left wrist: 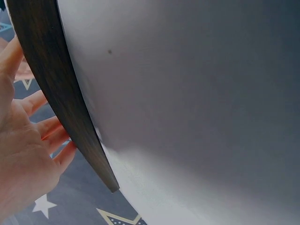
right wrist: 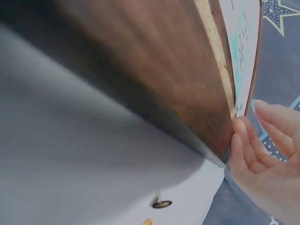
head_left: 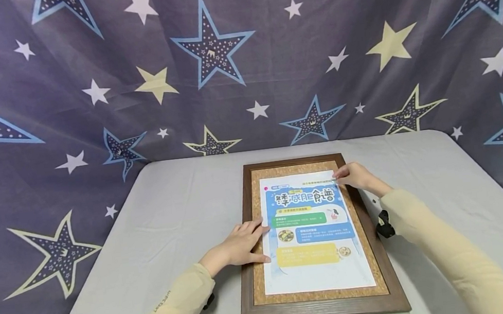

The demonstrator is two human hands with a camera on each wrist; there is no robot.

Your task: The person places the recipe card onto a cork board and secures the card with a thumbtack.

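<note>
A printed sheet of paper (head_left: 318, 279) with a blue heading lies on a cork board (head_left: 265, 279) in a dark brown wooden frame (head_left: 324, 308). A pink pin (head_left: 266, 188) sits at the sheet's top left corner. My left hand (head_left: 239, 244) rests spread across the frame's left side, fingertips and thumb on the sheet's left edge. At the sheet's top right corner, my right hand (head_left: 355, 176) has thumb and fingertips close together; whether something small is between them is hidden. In the right wrist view, the right fingers (right wrist: 248, 140) touch the board's edge.
The board lies on a table with a pale grey cover (head_left: 182, 206). A small dark ring-shaped thing with a thin upright point (right wrist: 161, 204) lies right of the frame. Behind the table hangs a dark curtain (head_left: 135, 118) with stars.
</note>
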